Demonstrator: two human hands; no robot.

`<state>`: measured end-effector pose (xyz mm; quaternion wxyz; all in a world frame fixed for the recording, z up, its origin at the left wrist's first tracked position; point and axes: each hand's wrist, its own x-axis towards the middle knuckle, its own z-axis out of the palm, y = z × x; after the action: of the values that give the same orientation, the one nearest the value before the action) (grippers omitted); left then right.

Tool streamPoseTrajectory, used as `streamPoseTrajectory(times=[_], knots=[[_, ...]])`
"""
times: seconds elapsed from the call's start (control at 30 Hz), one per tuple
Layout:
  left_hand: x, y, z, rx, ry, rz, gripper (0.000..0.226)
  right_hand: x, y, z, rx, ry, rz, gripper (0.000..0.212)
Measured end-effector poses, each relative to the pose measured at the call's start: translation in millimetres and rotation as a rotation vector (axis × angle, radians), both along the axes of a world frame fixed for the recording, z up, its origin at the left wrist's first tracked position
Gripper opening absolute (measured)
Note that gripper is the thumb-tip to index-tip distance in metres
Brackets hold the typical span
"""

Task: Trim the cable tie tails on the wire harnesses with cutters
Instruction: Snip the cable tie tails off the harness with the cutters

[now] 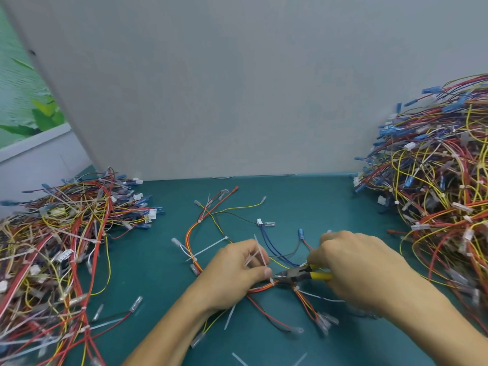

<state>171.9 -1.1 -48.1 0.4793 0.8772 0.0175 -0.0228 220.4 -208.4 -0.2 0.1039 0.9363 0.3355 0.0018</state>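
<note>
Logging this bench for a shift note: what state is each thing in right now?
Left hand: pinches a tie tail.
Right hand: grips the cutters.
Cutters: tip at that tie's base; jaw gap unclear.
Harness: lying flat, other tails untrimmed.
Left pile: heaped, long tails showing.
Right pile: heaped high.

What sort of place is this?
Likely a wire-harness assembly bench: left heap and right heap of harnesses on a green mat; right hand holds yellow-handled cutters at a cable tie tail the left hand pinches.
</note>
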Motion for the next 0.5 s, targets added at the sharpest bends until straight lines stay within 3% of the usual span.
streamPoseTrajectory(times=[0.5], knots=[[1.5, 1.9, -1.0, 0.031, -0.026, -0.018, 0.009, 1.2, 1.5, -4.7, -0.001, 0.002, 0.035, 0.024]])
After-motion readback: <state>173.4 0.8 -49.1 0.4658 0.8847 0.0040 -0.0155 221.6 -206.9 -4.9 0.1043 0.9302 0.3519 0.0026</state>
